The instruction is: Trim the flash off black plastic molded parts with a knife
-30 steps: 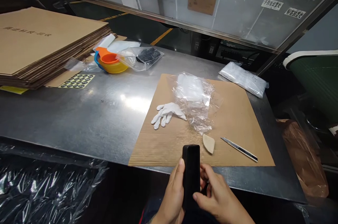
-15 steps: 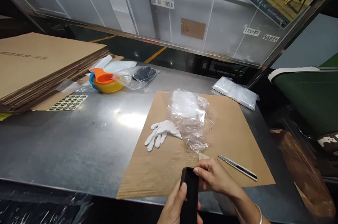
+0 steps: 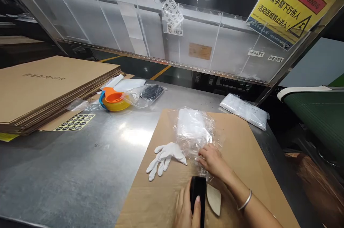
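Observation:
My left hand (image 3: 185,206) is wrapped round a long black rectangular object (image 3: 198,192), tilted upright at the lower middle of the view. My right hand (image 3: 212,160) reaches onto a crumpled clear plastic bag (image 3: 194,127) with white contents, its fingers curled in on the film; the exact pinch is partly hidden. Just right of the black object, a pale flat piece with a curved edge (image 3: 214,199) lies on the cardboard sheet (image 3: 247,170). A white glove (image 3: 166,158) rests to the left of the bag. My right forearm covers the place of the utility knife.
At the left stands a stack of flat cardboard (image 3: 53,84), with a sticker sheet (image 3: 75,122) beside it. Orange and yellow bowls (image 3: 115,100) and a bag with a dark item (image 3: 152,93) sit behind. A white plastic-wrapped packet (image 3: 244,111) lies at the back right.
My right hand has left the top of the black object and moved forward to the plastic bag. My left hand still holds the black object. The camera view has tilted up.

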`<state>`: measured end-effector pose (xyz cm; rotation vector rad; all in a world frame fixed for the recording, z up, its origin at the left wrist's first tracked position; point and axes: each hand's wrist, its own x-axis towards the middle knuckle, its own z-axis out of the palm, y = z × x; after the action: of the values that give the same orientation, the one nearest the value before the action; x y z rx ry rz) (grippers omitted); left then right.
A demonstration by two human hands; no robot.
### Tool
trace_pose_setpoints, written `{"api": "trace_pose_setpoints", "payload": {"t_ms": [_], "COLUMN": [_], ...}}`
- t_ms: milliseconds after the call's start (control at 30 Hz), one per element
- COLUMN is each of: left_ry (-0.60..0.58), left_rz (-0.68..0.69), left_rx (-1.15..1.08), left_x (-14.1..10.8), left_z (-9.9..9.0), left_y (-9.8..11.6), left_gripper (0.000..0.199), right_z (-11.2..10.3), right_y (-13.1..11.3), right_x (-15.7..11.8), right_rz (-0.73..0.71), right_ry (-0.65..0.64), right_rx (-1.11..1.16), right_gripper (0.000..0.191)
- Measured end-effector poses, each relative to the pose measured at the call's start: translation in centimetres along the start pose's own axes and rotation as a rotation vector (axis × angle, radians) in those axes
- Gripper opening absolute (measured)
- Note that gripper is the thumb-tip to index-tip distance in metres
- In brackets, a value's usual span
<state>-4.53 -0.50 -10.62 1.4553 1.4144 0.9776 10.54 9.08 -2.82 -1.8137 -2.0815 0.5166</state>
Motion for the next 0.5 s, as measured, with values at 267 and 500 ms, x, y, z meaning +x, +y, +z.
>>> {"api": "trace_pose_setpoints", "payload": {"t_ms": [267,500], "left_ry": [0.104,-0.107], "left_rz": [0.091,-0.136], "left_rx": [0.034,-0.462], "left_x": [0.5,4.9], "left_z": [-1.6,-3.0], "left_y": [1.3,7.2], "left_gripper": [0.045,0.039], "right_z": [0.0,-0.7], "right_y": [1.6,1.1], "right_x": [0.2,-0.5], "right_rz": [0.015,0.004], "right_ry": [0.079,0.158], "right_rx": [0.110,0.345], "right_gripper": [0.020,0.027]}}
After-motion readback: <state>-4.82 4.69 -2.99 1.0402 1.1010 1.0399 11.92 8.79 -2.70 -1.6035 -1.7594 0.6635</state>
